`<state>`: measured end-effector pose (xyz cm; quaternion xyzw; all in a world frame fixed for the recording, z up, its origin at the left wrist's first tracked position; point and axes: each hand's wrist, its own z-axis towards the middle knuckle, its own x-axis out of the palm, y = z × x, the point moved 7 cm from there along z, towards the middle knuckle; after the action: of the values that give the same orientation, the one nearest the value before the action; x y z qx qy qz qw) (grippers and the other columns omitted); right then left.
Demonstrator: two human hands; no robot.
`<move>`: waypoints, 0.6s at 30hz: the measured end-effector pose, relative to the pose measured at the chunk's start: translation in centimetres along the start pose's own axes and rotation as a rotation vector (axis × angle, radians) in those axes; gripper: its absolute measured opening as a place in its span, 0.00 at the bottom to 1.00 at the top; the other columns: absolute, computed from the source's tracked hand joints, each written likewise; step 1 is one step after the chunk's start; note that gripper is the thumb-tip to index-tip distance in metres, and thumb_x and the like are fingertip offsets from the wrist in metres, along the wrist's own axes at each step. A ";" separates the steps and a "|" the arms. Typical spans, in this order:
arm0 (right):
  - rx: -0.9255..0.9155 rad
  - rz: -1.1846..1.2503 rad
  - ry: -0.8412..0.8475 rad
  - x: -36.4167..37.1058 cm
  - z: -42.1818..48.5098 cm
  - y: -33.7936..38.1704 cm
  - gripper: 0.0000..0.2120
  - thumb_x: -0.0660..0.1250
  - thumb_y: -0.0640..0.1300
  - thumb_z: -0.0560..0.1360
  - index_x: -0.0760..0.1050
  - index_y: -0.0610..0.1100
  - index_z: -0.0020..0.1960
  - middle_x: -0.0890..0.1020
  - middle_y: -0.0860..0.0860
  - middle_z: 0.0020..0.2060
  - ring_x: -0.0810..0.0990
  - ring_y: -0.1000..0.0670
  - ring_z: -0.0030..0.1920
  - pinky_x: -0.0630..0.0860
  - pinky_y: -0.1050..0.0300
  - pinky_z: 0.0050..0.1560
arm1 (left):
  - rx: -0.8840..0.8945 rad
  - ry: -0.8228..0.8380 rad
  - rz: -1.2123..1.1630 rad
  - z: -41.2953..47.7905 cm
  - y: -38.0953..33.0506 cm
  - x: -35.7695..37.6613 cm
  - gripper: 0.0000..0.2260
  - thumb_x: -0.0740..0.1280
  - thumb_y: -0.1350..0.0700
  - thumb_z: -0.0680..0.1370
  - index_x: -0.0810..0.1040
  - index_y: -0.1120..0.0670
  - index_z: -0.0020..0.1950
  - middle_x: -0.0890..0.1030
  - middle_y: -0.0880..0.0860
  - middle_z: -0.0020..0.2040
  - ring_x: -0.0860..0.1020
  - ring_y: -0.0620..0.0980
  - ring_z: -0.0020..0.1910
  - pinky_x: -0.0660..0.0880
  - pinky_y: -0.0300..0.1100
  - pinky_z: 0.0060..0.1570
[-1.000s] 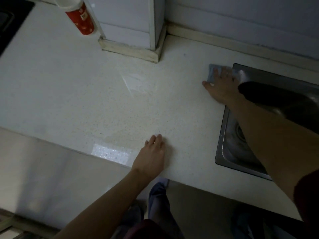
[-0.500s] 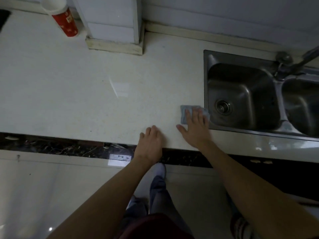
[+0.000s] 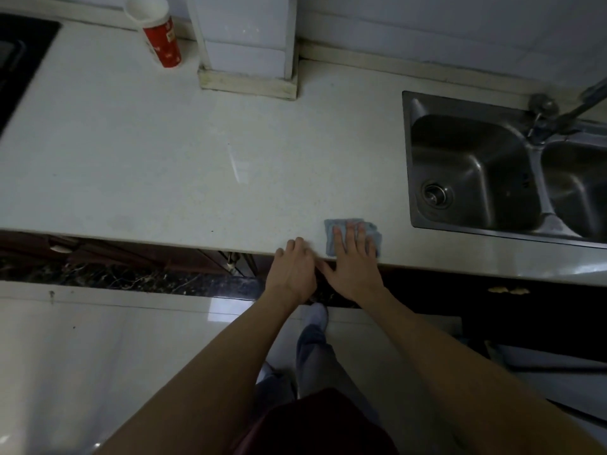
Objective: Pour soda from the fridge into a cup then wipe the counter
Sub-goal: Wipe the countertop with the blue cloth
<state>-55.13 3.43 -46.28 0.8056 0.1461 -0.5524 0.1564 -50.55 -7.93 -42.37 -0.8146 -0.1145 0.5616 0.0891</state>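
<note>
The right hand point(image 3: 353, 257) presses flat, fingers spread, on the blue cloth point(image 3: 351, 236) at the counter's point(image 3: 164, 165) front edge, left of the sink point(image 3: 473, 169). The left hand point(image 3: 292, 267) rests loosely curled beside it, holding nothing (likely bracing). The red paper cup point(image 3: 161, 37) stands far back.

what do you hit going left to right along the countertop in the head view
stove edge → red paper cup → tiled column base → left hand → right hand pressing the blue cloth → sink basin → faucet
</note>
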 end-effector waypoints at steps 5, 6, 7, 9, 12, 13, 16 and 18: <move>-0.041 -0.015 0.029 -0.9 3.4 0.4 0.38 0.48 0.63 0.81 0.39 0.43 0.79 0.41 0.38 0.78 0.40 0.37 0.78 0.39 0.38 0.75 | 0.048 -0.042 -0.026 2.4 0.0 -0.9 0.15 0.62 0.59 0.74 0.75 0.60 0.60 0.73 0.59 0.59 0.70 0.57 0.58 0.69 0.49 0.60; -0.046 -0.016 0.027 -1.2 4.4 0.4 0.37 0.49 0.62 0.81 0.39 0.43 0.79 0.41 0.38 0.78 0.40 0.37 0.78 0.40 0.38 0.76 | 0.052 -0.039 -0.028 3.0 0.0 -1.2 0.15 0.63 0.60 0.73 0.75 0.60 0.60 0.73 0.59 0.60 0.70 0.57 0.59 0.69 0.49 0.60; -0.052 -0.025 0.017 -1.7 5.6 0.2 0.36 0.50 0.61 0.81 0.40 0.42 0.80 0.42 0.37 0.78 0.41 0.37 0.78 0.41 0.38 0.76 | 0.055 -0.036 -0.026 3.5 0.0 -1.4 0.16 0.63 0.61 0.73 0.74 0.61 0.60 0.73 0.59 0.60 0.70 0.58 0.59 0.69 0.49 0.60; -0.057 -0.052 0.002 -2.9 8.2 -0.1 0.35 0.51 0.58 0.81 0.43 0.41 0.80 0.45 0.36 0.78 0.43 0.36 0.78 0.44 0.37 0.76 | 0.058 -0.037 -0.022 4.5 -0.1 -2.0 0.18 0.63 0.63 0.71 0.73 0.62 0.61 0.71 0.60 0.61 0.70 0.58 0.59 0.69 0.50 0.60; -0.031 -0.063 0.014 -5.0 12.9 -1.1 0.34 0.52 0.56 0.81 0.43 0.40 0.80 0.46 0.35 0.78 0.43 0.35 0.78 0.45 0.37 0.76 | 0.050 -0.068 -0.044 6.3 -0.2 -3.0 0.18 0.60 0.65 0.72 0.72 0.63 0.62 0.70 0.60 0.63 0.69 0.58 0.58 0.69 0.50 0.61; -0.021 -0.064 0.015 -5.7 14.6 -1.5 0.34 0.52 0.56 0.81 0.43 0.40 0.80 0.46 0.35 0.78 0.43 0.35 0.78 0.45 0.37 0.76 | 0.047 -0.077 -0.058 7.1 -0.3 -3.4 0.18 0.60 0.65 0.73 0.72 0.64 0.63 0.70 0.60 0.64 0.69 0.58 0.59 0.69 0.51 0.61; 0.012 -0.051 0.049 -7.6 19.4 -2.6 0.35 0.52 0.56 0.81 0.42 0.42 0.80 0.44 0.37 0.78 0.41 0.36 0.78 0.43 0.39 0.76 | 0.034 -0.098 -0.071 10.1 -0.4 -5.0 0.17 0.58 0.63 0.76 0.72 0.64 0.64 0.70 0.61 0.65 0.70 0.59 0.61 0.69 0.50 0.62; 0.014 -0.053 0.073 -8.9 22.3 -3.1 0.35 0.52 0.56 0.81 0.40 0.42 0.79 0.42 0.38 0.78 0.39 0.37 0.78 0.41 0.40 0.76 | 0.018 -0.109 -0.067 12.2 -0.3 -6.1 0.17 0.58 0.62 0.77 0.72 0.64 0.65 0.70 0.61 0.66 0.69 0.59 0.62 0.68 0.50 0.63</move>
<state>-78.30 -3.48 -45.86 0.8223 0.1689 -0.5275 0.1306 -64.11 -9.23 -41.11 -0.7775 -0.1412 0.6031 0.1089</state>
